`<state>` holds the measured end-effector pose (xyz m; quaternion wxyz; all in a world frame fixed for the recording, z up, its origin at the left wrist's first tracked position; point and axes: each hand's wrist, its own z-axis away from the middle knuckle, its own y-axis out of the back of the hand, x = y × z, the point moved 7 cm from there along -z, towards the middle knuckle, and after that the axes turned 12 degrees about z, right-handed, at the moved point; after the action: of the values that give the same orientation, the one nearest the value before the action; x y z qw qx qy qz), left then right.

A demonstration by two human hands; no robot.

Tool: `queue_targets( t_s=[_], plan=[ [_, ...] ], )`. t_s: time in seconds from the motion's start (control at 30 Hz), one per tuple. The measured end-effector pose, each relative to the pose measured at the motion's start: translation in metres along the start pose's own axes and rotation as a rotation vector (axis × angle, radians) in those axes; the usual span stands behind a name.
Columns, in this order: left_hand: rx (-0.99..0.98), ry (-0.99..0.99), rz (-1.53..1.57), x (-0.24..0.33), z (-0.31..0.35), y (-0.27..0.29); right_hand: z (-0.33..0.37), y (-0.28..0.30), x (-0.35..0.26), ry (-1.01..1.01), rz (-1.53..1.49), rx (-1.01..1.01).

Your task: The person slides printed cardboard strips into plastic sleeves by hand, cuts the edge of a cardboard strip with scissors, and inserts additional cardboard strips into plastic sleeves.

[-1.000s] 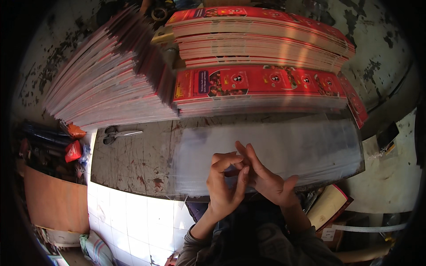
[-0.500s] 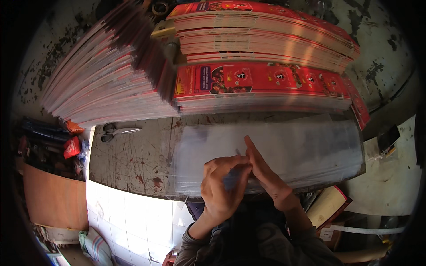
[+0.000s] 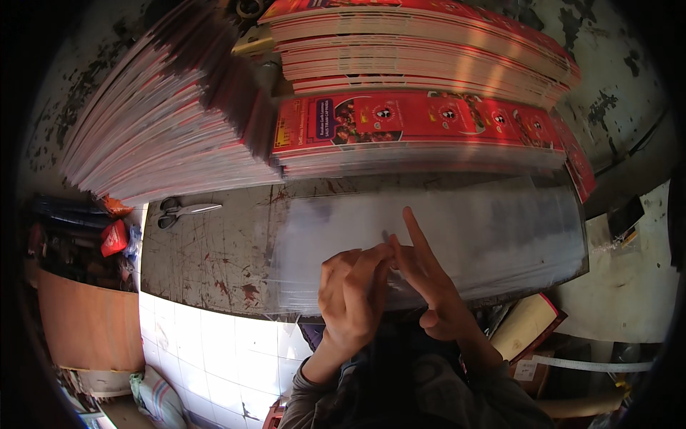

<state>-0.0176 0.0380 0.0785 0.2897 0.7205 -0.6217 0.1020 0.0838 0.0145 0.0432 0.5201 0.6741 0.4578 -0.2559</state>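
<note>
My left hand (image 3: 350,297) is closed, its fingertips pinched together against the fingers of my right hand. A small dark grey sliver (image 3: 386,235) pokes up at the pinch; its kind is too small to tell. My right hand (image 3: 431,280) holds its index finger stretched out, with another finger bent toward the left fingertips. Both hands are above a stack of clear plastic sheets or sleeves (image 3: 493,236) lying on the worn table (image 3: 207,250).
Black-handled scissors (image 3: 187,209) lie at the table's left. Behind stand a fanned stack of plastic-covered sheets (image 3: 164,121) and piles of red printed strips (image 3: 421,121). A brown board (image 3: 89,318) and a white sack (image 3: 158,397) are at the lower left.
The right hand has turned from flat to having its index finger apart from the others. My left fingers have drawn closer together. The view has shifted slightly.
</note>
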Motion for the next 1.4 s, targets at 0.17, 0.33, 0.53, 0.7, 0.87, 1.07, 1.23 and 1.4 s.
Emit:
queue_targets(
  t_s=[0.17, 0.33, 0.53, 0.7, 0.87, 1.07, 1.23, 1.4],
  plan=[
    [-0.005, -0.001, 0.013, -0.003, 0.001, 0.0, 0.0, -0.001, 0.003, 0.017, 0.012, 0.007],
    [-0.041, 0.139, 0.043, -0.016, 0.006, -0.004, -0.002, -0.001, -0.004, 0.064, 0.204, 0.038],
    [-0.09, 0.216, -0.047, -0.013, 0.002, 0.002, -0.001, -0.002, -0.013, 0.133, 0.493, 0.044],
    [-0.065, 0.185, -0.162, -0.007, 0.002, 0.003, -0.001, -0.003, -0.016, 0.138, 0.542, 0.076],
    [-0.061, 0.176, -0.19, -0.006, 0.0, 0.003, -0.002, -0.003, -0.017, 0.134, 0.553, 0.083],
    [-0.045, 0.178, -0.197, -0.009, -0.002, 0.007, -0.003, -0.004, -0.015, 0.126, 0.536, 0.078],
    [0.158, 0.353, -0.047, -0.034, -0.008, 0.032, 0.002, 0.0, -0.014, 0.048, 0.221, 0.025],
    [0.017, 0.413, 0.387, -0.025, 0.0, 0.012, 0.001, 0.002, 0.001, -0.108, -0.295, -0.021]
  ],
)
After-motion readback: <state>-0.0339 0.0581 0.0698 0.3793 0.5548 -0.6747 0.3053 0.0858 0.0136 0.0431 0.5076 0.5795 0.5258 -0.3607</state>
